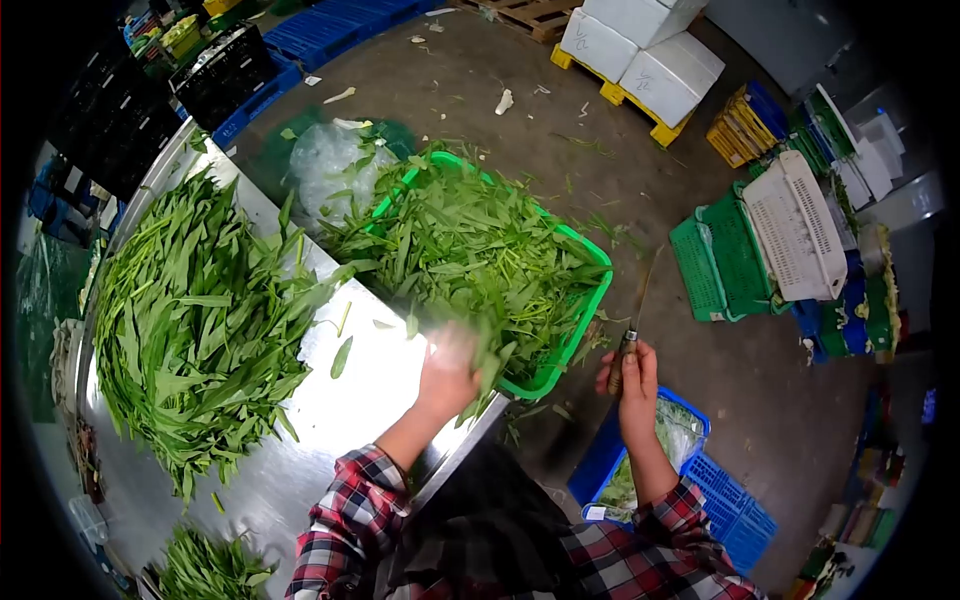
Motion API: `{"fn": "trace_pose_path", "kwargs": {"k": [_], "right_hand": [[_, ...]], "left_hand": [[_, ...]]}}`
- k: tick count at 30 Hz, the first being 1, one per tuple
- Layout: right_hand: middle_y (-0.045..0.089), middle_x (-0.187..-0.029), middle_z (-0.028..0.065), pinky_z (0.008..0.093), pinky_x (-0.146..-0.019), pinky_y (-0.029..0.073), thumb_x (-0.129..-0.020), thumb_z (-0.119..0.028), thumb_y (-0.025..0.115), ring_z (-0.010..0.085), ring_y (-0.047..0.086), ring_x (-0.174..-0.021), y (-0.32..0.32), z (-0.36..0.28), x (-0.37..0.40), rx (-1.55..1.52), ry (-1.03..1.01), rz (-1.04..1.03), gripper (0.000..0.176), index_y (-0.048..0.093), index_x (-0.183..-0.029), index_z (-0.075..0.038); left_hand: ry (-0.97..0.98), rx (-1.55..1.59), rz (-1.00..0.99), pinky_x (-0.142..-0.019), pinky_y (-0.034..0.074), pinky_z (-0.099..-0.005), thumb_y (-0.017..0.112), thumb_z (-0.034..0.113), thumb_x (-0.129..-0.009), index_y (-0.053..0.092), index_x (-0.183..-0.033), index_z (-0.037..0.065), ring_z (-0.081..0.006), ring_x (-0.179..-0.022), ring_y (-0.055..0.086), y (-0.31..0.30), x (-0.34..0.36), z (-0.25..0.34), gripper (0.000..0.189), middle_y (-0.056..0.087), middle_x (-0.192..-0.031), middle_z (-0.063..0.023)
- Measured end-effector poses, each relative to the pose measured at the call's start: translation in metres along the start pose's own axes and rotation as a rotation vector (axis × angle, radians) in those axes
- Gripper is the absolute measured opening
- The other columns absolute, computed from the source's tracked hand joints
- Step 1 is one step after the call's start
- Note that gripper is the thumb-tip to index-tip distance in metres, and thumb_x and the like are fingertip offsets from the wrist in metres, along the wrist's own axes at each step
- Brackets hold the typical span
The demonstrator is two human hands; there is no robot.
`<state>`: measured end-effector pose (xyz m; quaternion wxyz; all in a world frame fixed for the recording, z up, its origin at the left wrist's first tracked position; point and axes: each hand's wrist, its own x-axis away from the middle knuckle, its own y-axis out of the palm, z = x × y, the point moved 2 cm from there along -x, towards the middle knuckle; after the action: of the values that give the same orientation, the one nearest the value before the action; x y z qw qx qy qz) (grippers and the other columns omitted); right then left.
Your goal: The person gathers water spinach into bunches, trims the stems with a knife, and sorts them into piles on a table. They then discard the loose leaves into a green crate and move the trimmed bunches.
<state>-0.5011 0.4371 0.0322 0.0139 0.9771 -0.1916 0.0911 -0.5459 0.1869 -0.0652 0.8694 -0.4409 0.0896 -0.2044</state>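
Observation:
My left hand (pixel 450 368), blurred by motion, is over the right edge of the metal table (pixel 345 410), its fingers wrapped round some leafy greens next to the green basket (pixel 548 378). Leafy greens (pixel 480 250) fill that basket to the rim. On the table lies a large heap of long-leaved greens (pixel 200 320), with a few loose leaves beside it. My right hand (pixel 632 380) holds a knife (pixel 628 350) by its wooden handle, the thin blade pointing up and away, to the right of the basket.
A blue crate (pixel 600 470) with greens and plastic stands below my right hand. Green and white crates (pixel 795 225) are at the right, white boxes (pixel 670 75) on a yellow pallet at the back. A smaller bunch of greens (pixel 205 565) lies at the table's near end.

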Motion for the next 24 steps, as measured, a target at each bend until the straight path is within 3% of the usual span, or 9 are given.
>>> {"fn": "trace_pose_path", "kwargs": {"k": [3, 5, 7, 9, 11, 15, 19, 24], "right_hand": [[0.052, -0.079, 0.004, 0.0216, -0.05, 0.038, -0.094, -0.018, 0.044, 0.0083, 0.047, -0.058, -0.003, -0.004, 0.005, 0.078, -0.025, -0.08, 0.027, 0.038, -0.117, -0.006], [0.051, -0.076, 0.0031, 0.0222, -0.052, 0.041, -0.091, -0.016, 0.049, 0.0094, 0.048, -0.06, 0.007, -0.006, 0.004, 0.188, 0.051, -0.152, 0.03, 0.04, -0.118, -0.006], [0.052, -0.076, 0.0038, 0.0252, -0.058, 0.044, -0.084, -0.014, 0.059, 0.0138, 0.052, -0.065, 0.02, 0.009, 0.001, 0.387, 0.06, -0.297, 0.034, 0.046, -0.114, -0.004], [0.054, -0.082, 0.0081, 0.0307, -0.068, 0.046, -0.077, -0.015, 0.066, 0.0211, 0.055, -0.075, 0.059, 0.026, -0.003, 0.547, -0.167, -0.558, 0.032, 0.053, -0.103, -0.002], [0.055, -0.09, 0.0123, 0.0349, -0.075, 0.046, -0.073, -0.015, 0.068, 0.0275, 0.055, -0.084, 0.099, 0.027, 0.004, 0.616, -0.361, -0.806, 0.03, 0.058, -0.097, -0.001], [0.055, -0.094, 0.014, 0.037, -0.08, 0.044, -0.071, -0.018, 0.069, 0.0319, 0.052, -0.089, 0.154, 0.038, 0.031, 0.823, -0.553, -1.135, 0.031, 0.061, -0.096, -0.003], [0.055, -0.099, 0.0159, 0.0388, -0.084, 0.043, -0.074, -0.023, 0.068, 0.0329, 0.051, -0.095, 0.219, 0.018, 0.043, 0.833, -0.71, -1.276, 0.036, 0.059, -0.103, -0.002], [0.054, -0.104, 0.0184, 0.0394, -0.086, 0.042, -0.076, -0.025, 0.066, 0.0348, 0.051, -0.098, 0.369, -0.048, 0.064, 0.746, -0.958, -1.424, 0.041, 0.056, -0.108, -0.002]], "left_hand": [[0.011, 0.464, 0.101, -0.095, 0.039, -0.0362, 0.064, 0.021, -0.079, 0.049, -0.121, 0.006, -0.0313, -0.115, 0.047, -0.02, -0.007, 0.028, 0.048, 0.048, -0.126, -0.0173], [0.035, 0.392, 0.253, -0.08, 0.047, -0.0351, 0.064, 0.022, -0.082, 0.056, -0.113, 0.006, -0.0282, -0.095, 0.059, -0.045, 0.021, 0.031, 0.036, 0.059, -0.108, -0.0148], [-0.162, 0.476, 0.319, -0.068, 0.05, -0.0316, 0.061, 0.021, -0.084, 0.061, -0.103, 0.004, -0.0256, -0.078, 0.063, -0.062, 0.073, 0.013, 0.025, 0.064, -0.092, -0.0131], [-0.438, 0.491, 0.467, -0.062, 0.049, -0.0294, 0.059, 0.018, -0.086, 0.064, -0.095, 0.003, -0.0227, -0.066, 0.062, -0.081, 0.135, -0.004, 0.019, 0.065, -0.08, -0.0125], [-0.624, 0.423, 0.649, -0.06, 0.048, -0.0284, 0.057, 0.016, -0.087, 0.063, -0.095, 0.003, -0.0192, -0.062, 0.06, -0.094, 0.192, -0.008, 0.017, 0.064, -0.077, -0.0119], [-0.979, 0.514, 0.908, -0.059, 0.045, -0.0253, 0.055, 0.013, -0.087, 0.056, -0.11, 0.004, -0.0117, -0.064, 0.055, -0.072, 0.303, -0.032, 0.024, 0.06, -0.075, -0.0071], [-1.082, 0.526, 1.042, -0.066, 0.046, -0.0256, 0.055, 0.011, -0.087, 0.055, -0.11, 0.001, -0.0125, -0.075, 0.056, -0.084, 0.36, -0.023, 0.025, 0.06, -0.085, -0.0076], [-1.047, 0.199, 1.014, -0.072, 0.046, -0.034, 0.056, 0.01, -0.082, 0.057, -0.103, 0.001, -0.0271, -0.081, 0.058, -0.094, 0.409, -0.018, 0.023, 0.059, -0.088, -0.0144]]}}
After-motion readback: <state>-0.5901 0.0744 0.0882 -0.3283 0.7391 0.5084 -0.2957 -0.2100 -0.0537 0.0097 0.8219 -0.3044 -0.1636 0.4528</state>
